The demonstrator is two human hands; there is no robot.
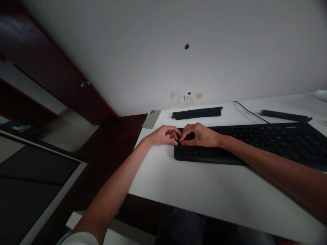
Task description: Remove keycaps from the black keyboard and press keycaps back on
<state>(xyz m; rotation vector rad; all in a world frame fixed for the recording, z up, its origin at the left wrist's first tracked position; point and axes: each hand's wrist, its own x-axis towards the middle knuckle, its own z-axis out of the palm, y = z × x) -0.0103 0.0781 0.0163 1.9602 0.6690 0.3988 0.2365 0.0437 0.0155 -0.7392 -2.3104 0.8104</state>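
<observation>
Landmark: wide black plastic keyboard point(255, 144) on white desk point(204, 194). Beige phone point(151, 119) left-behind it. Left hand point(160, 135), fingers curled, meets right hand point(200, 135) at its left-end keys, fingertips pinched together, likely working one small key; grip hidden. Row of black keycaps point(196, 113) behind. Keyboard's right end cut off.

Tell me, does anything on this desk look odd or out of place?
Yes. A strip of loose black keycaps lies apart from the keyboard, near the wall. The phone sits face down at the table corner, close to the edge.
</observation>
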